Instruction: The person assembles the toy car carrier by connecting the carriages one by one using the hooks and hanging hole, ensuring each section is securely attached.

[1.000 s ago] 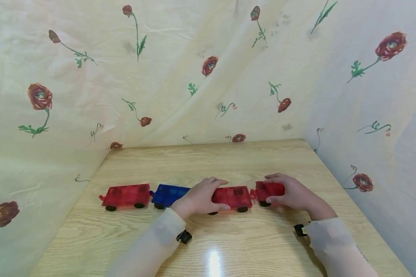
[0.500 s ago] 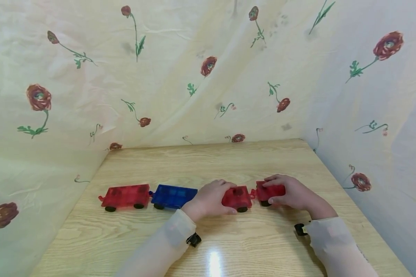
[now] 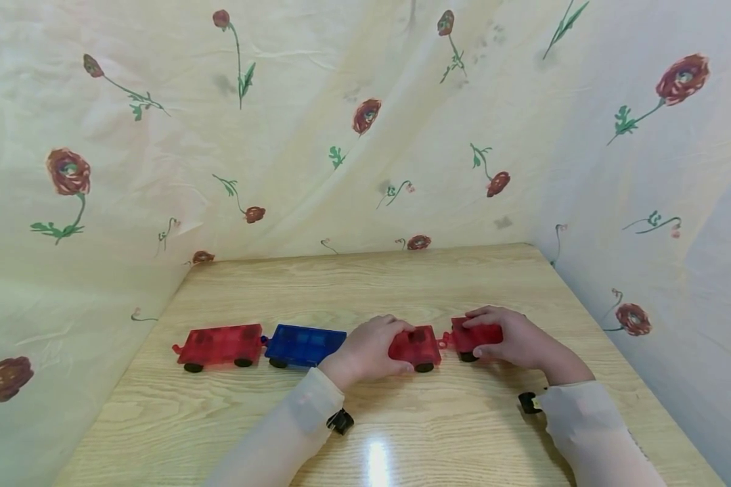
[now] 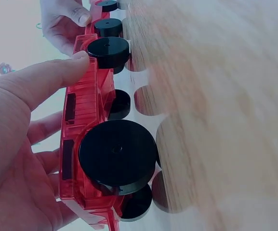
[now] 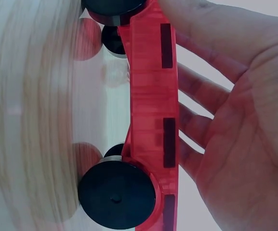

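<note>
Four flat translucent toy wagons with black wheels stand in a row on the table. My left hand [image 3: 368, 352] grips the red wagon [image 3: 419, 346] right of the middle, thumb on its near side and fingers beyond. The right-hand red wagon [image 3: 463, 338] is held by my right hand [image 3: 514, 338], which hides its right part. Between these two wagons, their hook ends meet. In the left wrist view the thumb presses the side of the red wagon [image 4: 83, 110]; in the right wrist view the hand spans the other red wagon [image 5: 153, 96].
Left of my hands, a blue wagon [image 3: 304, 343] and another red wagon [image 3: 219, 343] are joined by a small hook. The wooden table [image 3: 365, 284] meets a flowered cloth [image 3: 304, 135] at its back and sides. Black wrist cameras hang below both sleeves.
My left hand has slid right along its red wagon, uncovering more of the blue one. My right hand has barely moved, a touch to the right with its wagon.
</note>
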Action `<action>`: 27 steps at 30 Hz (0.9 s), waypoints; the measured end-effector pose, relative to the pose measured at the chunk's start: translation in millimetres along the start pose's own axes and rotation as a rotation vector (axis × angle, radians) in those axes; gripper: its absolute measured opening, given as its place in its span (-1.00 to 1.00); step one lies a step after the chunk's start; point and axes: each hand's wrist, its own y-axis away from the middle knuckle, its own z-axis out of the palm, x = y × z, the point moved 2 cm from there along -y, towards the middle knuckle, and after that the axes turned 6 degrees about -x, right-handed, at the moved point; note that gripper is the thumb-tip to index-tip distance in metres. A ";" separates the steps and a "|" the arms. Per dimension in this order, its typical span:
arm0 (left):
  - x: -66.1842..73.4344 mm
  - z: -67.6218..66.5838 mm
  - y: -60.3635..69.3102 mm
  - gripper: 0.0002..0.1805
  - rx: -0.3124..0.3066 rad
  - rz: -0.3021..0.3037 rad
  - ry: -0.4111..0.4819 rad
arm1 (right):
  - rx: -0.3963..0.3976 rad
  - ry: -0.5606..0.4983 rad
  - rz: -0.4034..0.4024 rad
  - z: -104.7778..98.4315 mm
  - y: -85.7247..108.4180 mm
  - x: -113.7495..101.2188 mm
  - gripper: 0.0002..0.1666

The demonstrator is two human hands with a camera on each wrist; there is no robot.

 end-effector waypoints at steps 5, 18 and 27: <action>-1.2 0.6 -1.4 -0.23 0.008 0.012 0.017 | -0.005 0.000 0.002 -0.6 1.6 0.6 -0.43; -7.2 0.5 -7.1 -0.27 0.009 0.016 0.064 | -0.004 -0.023 0.024 -3.0 3.4 6.7 -0.40; -10.6 0.3 -11.1 -0.28 0.015 0.022 0.099 | -0.008 -0.024 0.014 -2.7 2.9 6.4 -0.43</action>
